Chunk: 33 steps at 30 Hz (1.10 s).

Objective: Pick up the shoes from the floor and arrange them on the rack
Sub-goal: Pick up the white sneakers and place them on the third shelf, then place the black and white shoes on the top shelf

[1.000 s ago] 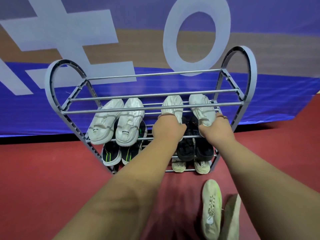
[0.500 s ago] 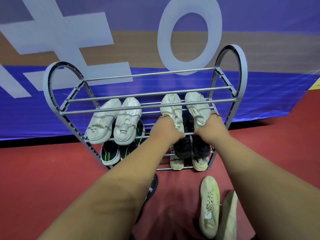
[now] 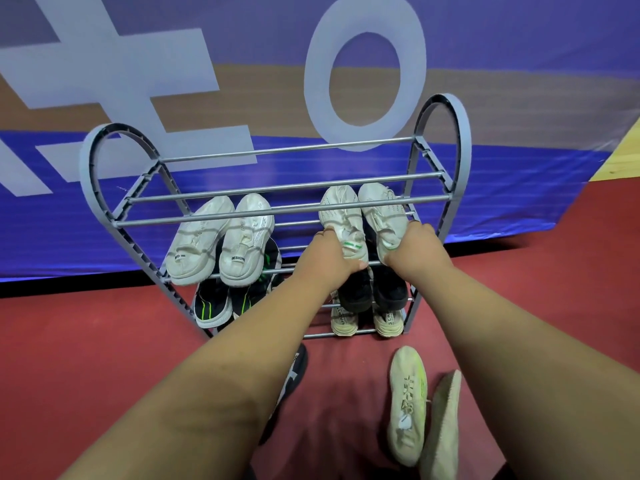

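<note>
Gripping: left hand (image 3: 329, 259) curls round heel of left cream sneaker (image 3: 339, 216); right hand (image 3: 417, 249) round heel of right cream sneaker (image 3: 381, 213)
Location: both sneakers on rack (image 3: 462, 140), right side, toes away from hands

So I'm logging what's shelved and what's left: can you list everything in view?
banner: one, blue, tan and white, behind the rack
floor: one, red, under everything
rack: one, grey, heart-shaped ends, centre
chunky sneakers: pair, white, second tier, left
cream sneakers: pair, cream, second tier, right
striped sneakers: pair, black and green, below the white pair
black shoes: pair, black, below the cream pair
beige shoes: pair, beige, bottom tier, right
pale shoes: two, cream and neon yellow, on the floor, one upright, one on its side
dark shoe: one, black, on the floor, partly behind the left arm
left grip: one, bare, on left cream sneaker's heel
right grip: one, bare, on right cream sneaker's heel
</note>
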### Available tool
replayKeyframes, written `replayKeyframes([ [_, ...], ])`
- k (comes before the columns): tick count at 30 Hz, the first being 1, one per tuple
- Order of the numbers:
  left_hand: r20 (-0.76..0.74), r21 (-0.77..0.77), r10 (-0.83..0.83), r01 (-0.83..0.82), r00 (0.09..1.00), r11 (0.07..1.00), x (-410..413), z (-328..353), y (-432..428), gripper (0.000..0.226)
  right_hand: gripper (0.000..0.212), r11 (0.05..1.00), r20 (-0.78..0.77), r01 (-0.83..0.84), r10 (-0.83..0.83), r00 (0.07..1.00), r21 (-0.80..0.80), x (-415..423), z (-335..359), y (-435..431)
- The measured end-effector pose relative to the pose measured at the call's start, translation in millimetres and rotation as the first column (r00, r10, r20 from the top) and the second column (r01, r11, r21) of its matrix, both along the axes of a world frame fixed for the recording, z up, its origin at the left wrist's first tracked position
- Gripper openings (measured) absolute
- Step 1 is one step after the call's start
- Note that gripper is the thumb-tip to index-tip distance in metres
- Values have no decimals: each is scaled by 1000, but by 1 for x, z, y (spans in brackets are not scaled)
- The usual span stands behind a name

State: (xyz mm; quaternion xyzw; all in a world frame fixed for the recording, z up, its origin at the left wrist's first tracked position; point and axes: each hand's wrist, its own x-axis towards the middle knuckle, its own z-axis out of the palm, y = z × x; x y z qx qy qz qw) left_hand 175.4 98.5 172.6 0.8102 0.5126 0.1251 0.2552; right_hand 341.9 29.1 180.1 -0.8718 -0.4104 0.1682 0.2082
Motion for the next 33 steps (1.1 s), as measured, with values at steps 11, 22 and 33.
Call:
replayKeyframes([
  [11,-67,-13,50,-51,997,999,-51,-20,-61,28,74,964,-16,255,-257,966,-78,-42,0,-53],
  [22,-393,-457,-317,116,863,882,-75,-179,-159,40,38,851,-241,-32,-112,964,-524,-80,-152,-144],
  [33,-285,-767,-229,-78,931,637,-113,-311,-295,73,35,645,-334,-288,54,941,-708,-115,-243,-223],
])
